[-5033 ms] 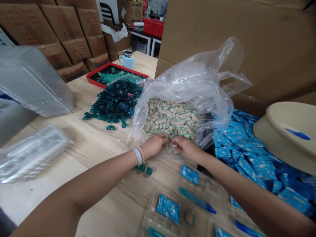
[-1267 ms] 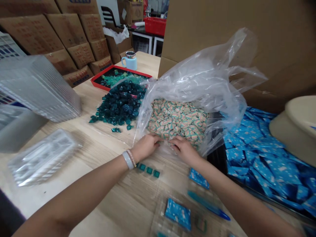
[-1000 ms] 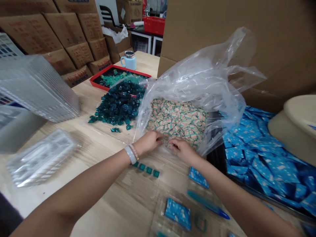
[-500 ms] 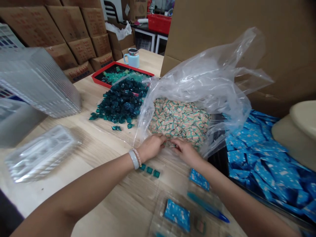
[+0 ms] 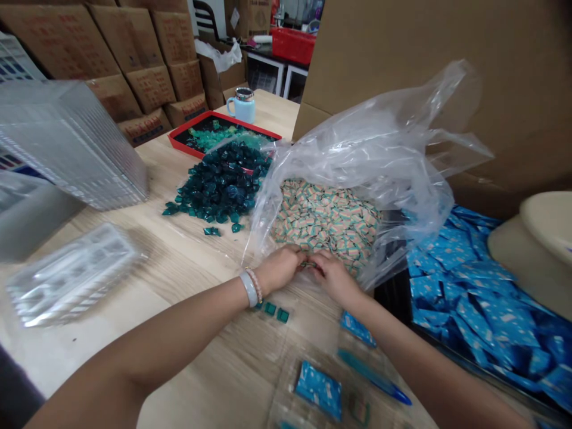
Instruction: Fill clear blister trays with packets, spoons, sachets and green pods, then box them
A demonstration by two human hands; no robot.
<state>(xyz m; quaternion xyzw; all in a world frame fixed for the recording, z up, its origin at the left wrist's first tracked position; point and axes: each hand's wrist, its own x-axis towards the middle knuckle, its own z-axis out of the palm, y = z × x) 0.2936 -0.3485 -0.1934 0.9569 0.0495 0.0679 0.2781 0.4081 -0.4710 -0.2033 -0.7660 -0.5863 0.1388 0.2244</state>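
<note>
At the near edge of a heap of small pink, white and green patterned pieces (image 5: 328, 217), my two hands are close together. My left hand (image 5: 282, 266), with a bracelet and a pale band at its wrist, has its fingers pinched together. Facing it, my right hand (image 5: 334, 275) is also closed, fingertips almost touching the left ones. What lies between the fingertips is too small and hidden to name. A clear plastic bag (image 5: 375, 134) surrounds the heap. Just below my hands, a few dark green square pieces (image 5: 282, 314) lie in a row on the wooden table (image 5: 201, 357).
A dark teal pile of glossy pieces (image 5: 223, 185) lies left of the bag, before a red-rimmed tray (image 5: 185, 147) and a blue mug (image 5: 243, 107). Clear plastic trays (image 5: 75, 268) are at left. Blue packets (image 5: 465, 280) fill the right side; a blue pen-like tool (image 5: 373, 375) lies in front.
My hands have come closer together at the heap's edge, the right fingertips moving toward the left. The view has shifted slightly.
</note>
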